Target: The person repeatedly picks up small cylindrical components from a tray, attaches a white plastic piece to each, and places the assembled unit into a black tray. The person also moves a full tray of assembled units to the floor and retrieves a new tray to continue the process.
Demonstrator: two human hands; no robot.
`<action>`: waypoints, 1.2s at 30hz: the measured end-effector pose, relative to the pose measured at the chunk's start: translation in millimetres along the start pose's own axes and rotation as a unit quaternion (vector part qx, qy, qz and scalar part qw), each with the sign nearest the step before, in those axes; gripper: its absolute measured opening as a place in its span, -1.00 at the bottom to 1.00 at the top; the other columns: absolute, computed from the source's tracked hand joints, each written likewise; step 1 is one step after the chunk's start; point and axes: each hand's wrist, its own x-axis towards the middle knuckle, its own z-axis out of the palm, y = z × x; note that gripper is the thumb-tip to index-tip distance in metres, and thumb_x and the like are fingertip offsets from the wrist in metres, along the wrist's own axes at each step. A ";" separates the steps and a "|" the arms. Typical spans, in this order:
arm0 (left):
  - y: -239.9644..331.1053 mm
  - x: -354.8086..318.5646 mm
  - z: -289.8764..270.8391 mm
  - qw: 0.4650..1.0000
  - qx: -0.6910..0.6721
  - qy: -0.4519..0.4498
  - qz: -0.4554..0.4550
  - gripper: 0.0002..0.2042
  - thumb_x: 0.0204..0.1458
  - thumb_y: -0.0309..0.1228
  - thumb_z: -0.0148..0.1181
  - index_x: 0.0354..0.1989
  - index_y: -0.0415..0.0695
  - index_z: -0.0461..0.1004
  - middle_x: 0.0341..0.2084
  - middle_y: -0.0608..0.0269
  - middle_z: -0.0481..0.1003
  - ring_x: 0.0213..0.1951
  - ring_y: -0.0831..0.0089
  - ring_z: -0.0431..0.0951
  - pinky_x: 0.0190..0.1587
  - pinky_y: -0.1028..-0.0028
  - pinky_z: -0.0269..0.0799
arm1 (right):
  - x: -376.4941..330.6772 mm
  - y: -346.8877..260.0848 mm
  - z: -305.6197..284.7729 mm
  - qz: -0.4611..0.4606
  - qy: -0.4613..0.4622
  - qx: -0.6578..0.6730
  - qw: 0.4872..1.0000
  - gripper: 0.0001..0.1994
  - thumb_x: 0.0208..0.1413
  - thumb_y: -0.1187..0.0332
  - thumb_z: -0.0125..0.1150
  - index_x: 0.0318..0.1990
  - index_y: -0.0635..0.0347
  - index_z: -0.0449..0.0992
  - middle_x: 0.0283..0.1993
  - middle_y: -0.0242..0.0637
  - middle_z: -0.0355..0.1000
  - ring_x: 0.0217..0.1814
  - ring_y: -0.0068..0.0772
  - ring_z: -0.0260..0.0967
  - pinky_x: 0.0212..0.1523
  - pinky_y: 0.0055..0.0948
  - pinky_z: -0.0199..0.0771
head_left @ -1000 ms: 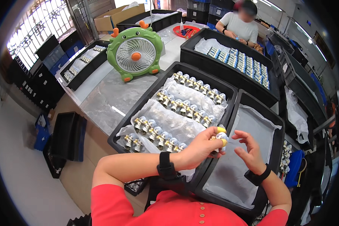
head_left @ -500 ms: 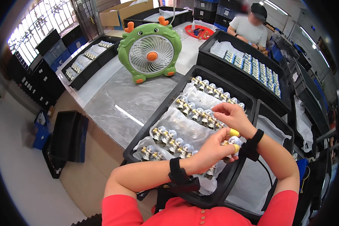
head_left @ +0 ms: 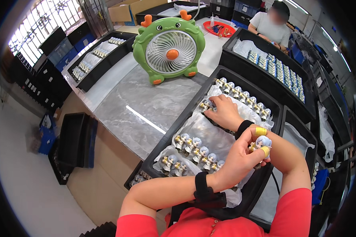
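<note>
My left hand (head_left: 241, 156) is closed on a small figurine (head_left: 262, 142) with pale blue hair, with yellow tape around its thumb and a finger. It crosses over my right forearm, close to the wrist. My right hand (head_left: 226, 111) reaches into the black tray (head_left: 156, 160), thumb and fingers apart around the left end of a middle row. One figurine (head_left: 205, 105) shows beside its fingertips; whether they touch it I cannot tell, and the palm hides the rest of that row. Similar figurines (head_left: 194, 145) lie in rows on white plastic sheeting (head_left: 209, 130) nearer to me.
A green dragon-shaped fan (head_left: 170, 51) stands on the grey tabletop (head_left: 146, 102). Another black tray (head_left: 225, 59) of figurines lies beyond mine, near a co-worker (head_left: 271, 27). One more tray (head_left: 83, 85) sits at the far left. A red dish (head_left: 219, 28) holds tools.
My right hand has moved left along the middle row and lower among the figurines. My left hand keeps its figurine. The whole view has shifted slightly.
</note>
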 end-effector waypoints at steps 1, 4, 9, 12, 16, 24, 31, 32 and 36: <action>0.3 0.5 -0.5 1.000 -0.001 -0.002 0.005 -0.64 0.08 -0.51 0.04 0.06 -0.15 0.19 -0.22 0.29 0.35 -0.34 0.58 0.46 -0.29 0.58 0.42 | 0.3 -0.5 3.4 -0.002 0.014 -0.009 1.000 -0.54 -0.10 0.15 0.22 -0.03 0.17 0.43 -0.09 -0.16 0.37 0.05 -0.08 0.24 -0.04 -0.03 0.20; 0.3 1.6 -2.0 1.000 0.004 0.008 0.010 -0.65 0.09 -0.50 0.04 0.06 -0.15 0.20 -0.23 0.30 0.35 -0.34 0.60 0.46 -0.29 0.58 0.42 | 4.9 -1.6 3.6 0.015 0.005 0.015 1.000 -0.59 -0.16 0.18 0.28 -0.14 0.13 0.40 -0.12 -0.21 0.35 -0.01 -0.13 0.24 -0.07 -0.09 0.15; -4.7 4.3 -3.9 1.000 0.013 0.010 0.008 -0.66 0.09 -0.49 0.04 0.05 -0.16 0.21 -0.23 0.31 0.35 -0.34 0.61 0.45 -0.29 0.58 0.42 | 3.9 2.7 3.7 -0.004 0.066 0.056 0.996 -0.63 -0.21 0.25 0.30 -0.22 0.14 0.36 -0.20 -0.25 0.38 -0.05 -0.15 0.27 -0.08 -0.13 0.17; -6.5 5.5 -3.3 1.000 0.016 0.015 0.002 -0.67 0.09 -0.49 0.04 0.04 -0.17 0.21 -0.23 0.30 0.36 -0.34 0.61 0.45 -0.29 0.58 0.43 | 10.8 11.6 8.9 0.002 0.017 0.169 0.985 -0.64 -0.20 0.29 0.29 -0.18 0.15 0.41 -0.19 -0.23 0.39 -0.11 -0.17 0.32 -0.09 -0.19 0.25; -7.1 6.8 -5.5 0.999 0.030 0.020 -0.001 -0.66 0.08 -0.47 0.05 0.04 -0.17 0.21 -0.23 0.30 0.36 -0.34 0.61 0.45 -0.27 0.58 0.43 | 10.5 11.9 9.2 -0.030 0.020 0.154 0.987 -0.58 -0.18 0.34 0.34 -0.08 0.17 0.45 -0.19 -0.20 0.40 -0.18 -0.29 0.36 -0.13 -0.37 0.39; -7.5 8.0 -8.0 0.999 0.031 0.011 -0.015 -0.65 0.08 -0.45 0.06 0.04 -0.17 0.21 -0.24 0.30 0.37 -0.33 0.62 0.45 -0.25 0.58 0.45 | 10.6 17.3 -1.2 0.004 -0.062 0.318 0.946 -0.64 -0.11 0.47 0.27 -0.08 0.16 0.44 -0.17 -0.33 0.43 -0.25 -0.50 0.34 -0.23 -0.49 0.43; -8.3 8.5 -8.4 0.999 0.036 0.009 -0.014 -0.66 0.08 -0.45 0.07 0.03 -0.16 0.21 -0.24 0.32 0.36 -0.32 0.64 0.44 -0.25 0.59 0.44 | 8.9 15.0 -14.1 0.016 -0.115 0.363 0.925 -0.67 -0.04 0.53 0.19 -0.07 0.19 0.36 -0.14 -0.41 0.35 -0.11 -0.54 0.30 -0.10 -0.53 0.38; -8.1 8.4 -8.4 0.999 0.035 0.007 -0.015 -0.66 0.08 -0.45 0.07 0.03 -0.16 0.21 -0.24 0.32 0.36 -0.32 0.64 0.44 -0.25 0.59 0.44 | 9.3 16.6 -13.1 0.013 -0.115 0.362 0.925 -0.68 -0.04 0.54 0.18 -0.07 0.19 0.36 -0.14 -0.41 0.35 -0.11 -0.55 0.30 -0.10 -0.53 0.38; -8.4 8.8 -8.3 0.999 0.035 0.006 -0.018 -0.67 0.08 -0.45 0.07 0.02 -0.16 0.22 -0.24 0.33 0.36 -0.32 0.65 0.43 -0.26 0.59 0.44 | 10.3 16.7 -13.7 0.013 -0.122 0.363 0.924 -0.70 -0.02 0.57 0.14 -0.08 0.19 0.36 -0.15 -0.41 0.34 -0.09 -0.56 0.29 -0.09 -0.53 0.37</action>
